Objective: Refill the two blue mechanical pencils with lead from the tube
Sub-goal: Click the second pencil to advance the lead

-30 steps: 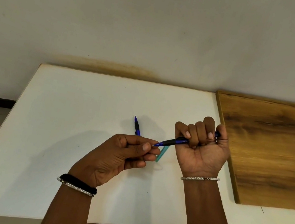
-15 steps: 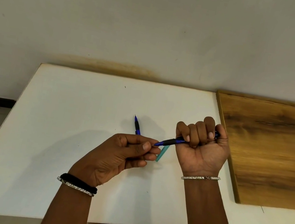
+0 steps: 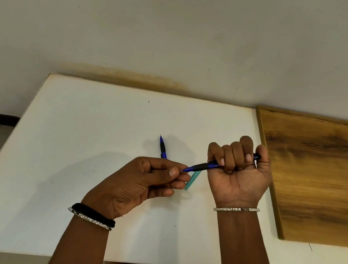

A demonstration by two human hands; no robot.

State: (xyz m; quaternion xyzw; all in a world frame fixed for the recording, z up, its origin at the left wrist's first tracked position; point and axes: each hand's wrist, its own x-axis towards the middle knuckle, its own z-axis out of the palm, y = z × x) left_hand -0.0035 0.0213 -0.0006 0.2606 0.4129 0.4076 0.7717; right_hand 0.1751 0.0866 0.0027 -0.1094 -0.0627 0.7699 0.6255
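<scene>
My right hand (image 3: 237, 177) is closed in a fist around a blue mechanical pencil (image 3: 202, 167), thumb on its rear end, tip pointing left and down. My left hand (image 3: 148, 180) pinches its thumb and forefinger right at that tip; any lead there is too thin to make out. The second blue pencil (image 3: 163, 148) lies on the white table (image 3: 73, 149) beyond my left hand, tip pointing away, its rear end hidden by my fingers. The teal lead tube (image 3: 192, 180) lies on the table between my hands, partly covered by my left fingers.
A brown wooden board (image 3: 321, 179) lies on the table's right side, close to my right hand. A grey wall runs along the table's far edge. The table's left edge drops to the floor.
Almost nothing has moved; both hands hold the same pose, with my left fingertips staying at the pencil's tip.
</scene>
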